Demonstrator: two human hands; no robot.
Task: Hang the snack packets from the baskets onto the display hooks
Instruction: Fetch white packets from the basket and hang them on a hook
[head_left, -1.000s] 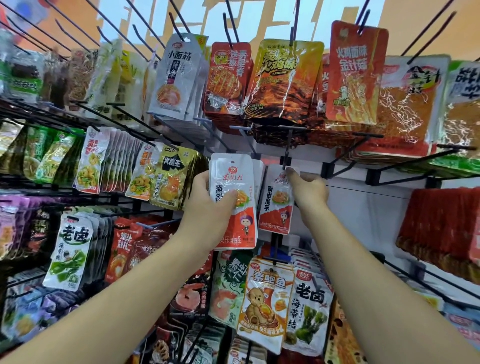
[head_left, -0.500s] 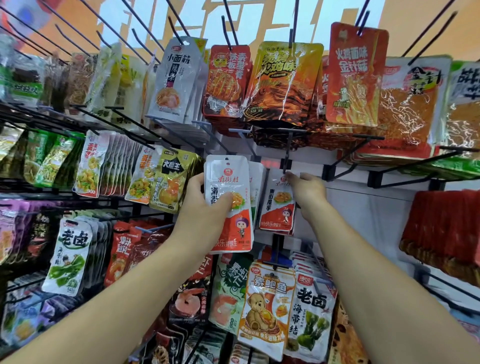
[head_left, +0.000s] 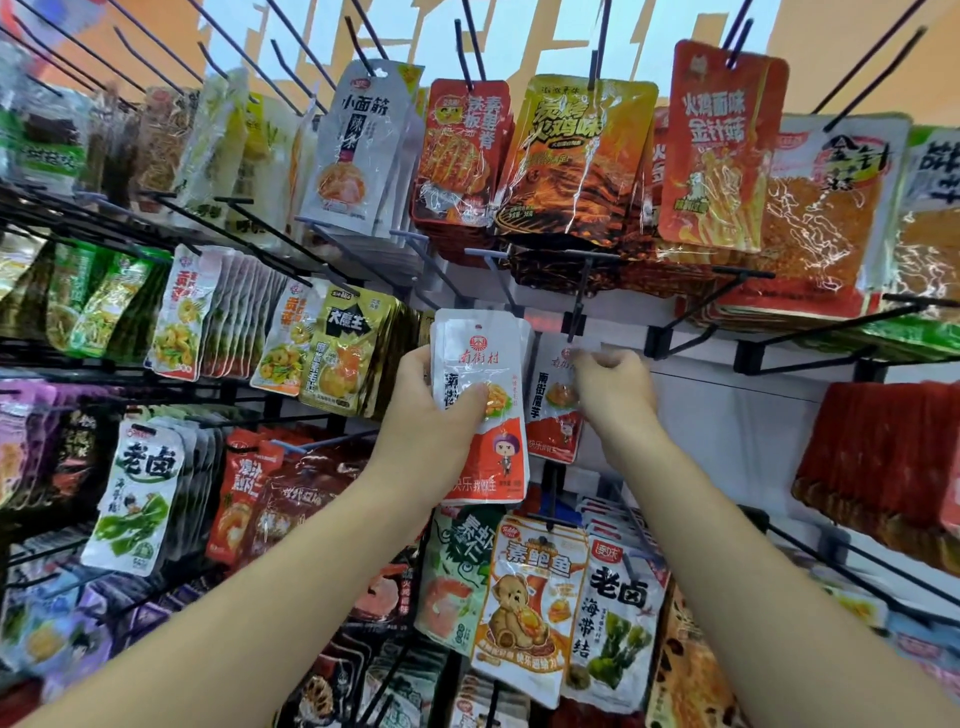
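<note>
The left hand (head_left: 426, 415) closes its grip round a stack of packets (head_left: 483, 364), white above and red below. The thumb lies across the front packet and the fingers are hidden behind the stack, so how many packets it holds is hard to count; only the layered edges show at the top.

At three o'clock from it, the right hand (head_left: 615, 389) has its grip on the upper edge of a single packet (head_left: 550, 415) of the same kind, pinching it. The fingertips are blurred there. The packet's left side is covered by the stack and its right side by the hand.

At twelve o'clock from that packet a black display hook (head_left: 581, 291) runs down from the rail. Its tip meets the blurred packet top, and I cannot tell whether the packet's hole is on the hook.

At six o'clock hangs a bear-printed packet (head_left: 535, 597), its lower end partly lost behind other bags. At three o'clock a row of red packets (head_left: 883, 457) is cut off by the frame edge.
</note>
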